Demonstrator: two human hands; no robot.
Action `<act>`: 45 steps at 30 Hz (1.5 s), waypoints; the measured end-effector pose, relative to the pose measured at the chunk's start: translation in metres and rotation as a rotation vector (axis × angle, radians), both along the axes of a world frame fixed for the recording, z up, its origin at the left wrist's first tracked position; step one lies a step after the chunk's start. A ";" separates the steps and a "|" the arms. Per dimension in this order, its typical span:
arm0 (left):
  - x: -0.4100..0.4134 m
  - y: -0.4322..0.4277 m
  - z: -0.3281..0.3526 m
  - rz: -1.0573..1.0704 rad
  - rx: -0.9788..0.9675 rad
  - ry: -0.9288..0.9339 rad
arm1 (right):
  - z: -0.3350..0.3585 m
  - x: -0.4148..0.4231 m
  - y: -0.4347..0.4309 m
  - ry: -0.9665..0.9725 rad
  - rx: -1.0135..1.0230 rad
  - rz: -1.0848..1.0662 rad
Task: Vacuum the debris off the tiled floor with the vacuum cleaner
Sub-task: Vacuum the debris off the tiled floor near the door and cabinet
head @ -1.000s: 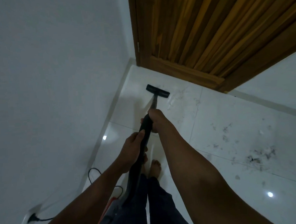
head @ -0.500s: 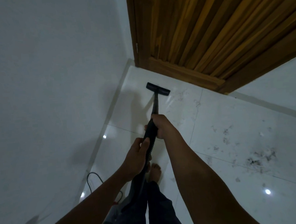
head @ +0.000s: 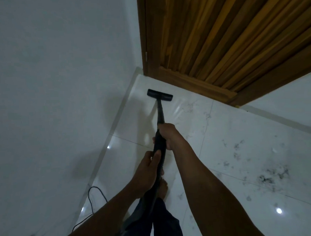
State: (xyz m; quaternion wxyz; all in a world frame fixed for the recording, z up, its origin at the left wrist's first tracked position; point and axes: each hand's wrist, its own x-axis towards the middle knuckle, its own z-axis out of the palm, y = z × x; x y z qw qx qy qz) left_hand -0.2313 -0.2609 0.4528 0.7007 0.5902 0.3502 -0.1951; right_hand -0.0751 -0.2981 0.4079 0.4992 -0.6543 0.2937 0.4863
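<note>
Black vacuum wand [head: 160,144] clamped in my left hand [head: 147,174] and right hand [head: 168,135]; nozzle [head: 159,94] mid-frame, debris [head: 269,176] lower right.

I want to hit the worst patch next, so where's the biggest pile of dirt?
The darkest dirt lies on the floor tiles at right, beside the right forearm, far from the vacuum head.

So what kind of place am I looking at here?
Most likely a room corner or hallway inside a home. A slatted wooden door meets plain white walls, the floor is glossy white tiles strewn with dark debris, and both hands hold a vacuum wand.
</note>
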 end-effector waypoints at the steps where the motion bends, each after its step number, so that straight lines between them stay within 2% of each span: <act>1: 0.000 0.000 0.000 0.002 0.003 0.007 | -0.001 0.000 0.001 0.007 -0.001 0.022; 7: 0.015 0.015 -0.001 0.083 0.011 0.024 | 0.001 0.014 0.029 -0.008 -0.012 0.157; 11: 0.018 0.033 -0.001 0.106 0.000 -0.004 | 0.002 0.019 0.047 -0.006 -0.010 0.172; 17: 0.035 0.070 -0.018 0.181 0.041 0.072 | -0.018 0.031 0.091 -0.025 -0.063 0.198; 22: 0.048 0.097 -0.026 0.228 0.136 0.041 | -0.022 0.042 0.120 -0.022 -0.025 0.102; 26: 0.040 0.106 -0.021 0.227 0.115 -0.029 | -0.021 0.042 0.132 -0.020 -0.027 0.124; 36: 0.046 0.124 -0.023 0.253 0.106 0.062 | -0.033 0.039 0.142 -0.017 -0.061 -0.041; 40: 0.020 0.112 -0.004 0.186 0.109 -0.025 | -0.020 0.019 0.124 0.076 -0.055 -0.086; 45: 0.012 0.086 0.000 0.140 0.068 -0.037 | 0.003 0.006 0.079 0.017 0.089 -0.168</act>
